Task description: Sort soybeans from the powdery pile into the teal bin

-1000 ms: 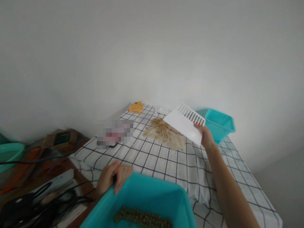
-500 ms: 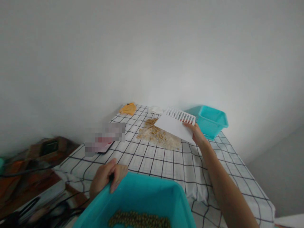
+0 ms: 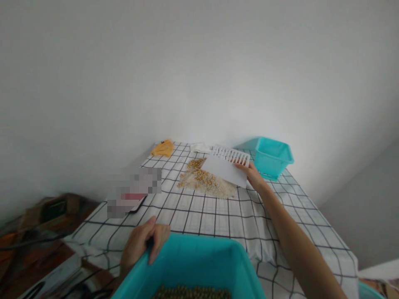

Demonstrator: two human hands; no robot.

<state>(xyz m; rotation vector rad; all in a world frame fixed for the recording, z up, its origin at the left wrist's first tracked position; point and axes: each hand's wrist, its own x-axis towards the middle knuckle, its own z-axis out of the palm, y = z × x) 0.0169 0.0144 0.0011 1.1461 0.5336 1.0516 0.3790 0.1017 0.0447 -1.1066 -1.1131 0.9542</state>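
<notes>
Fingers clamped, the right hand (image 3: 253, 175) holds the slotted white scraper (image 3: 222, 169) less slanted than before and the left hand (image 3: 142, 242) grips the turquoise tub (image 3: 199, 257), its beans (image 3: 193, 293) partly cropped.

a plain, matte, pale grey wall (image 3: 193, 74) is dimly and evenly lit, bordered at lower right by a darker grey surface (image 3: 361, 216), and fronted by a white, black-gridded, cloth-covered table (image 3: 177, 214).

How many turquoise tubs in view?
2 clearly: near tub, gripped by left hand; far tub, right rear of table. Cut-off turquoise edge, lower right, may be a third.
</notes>
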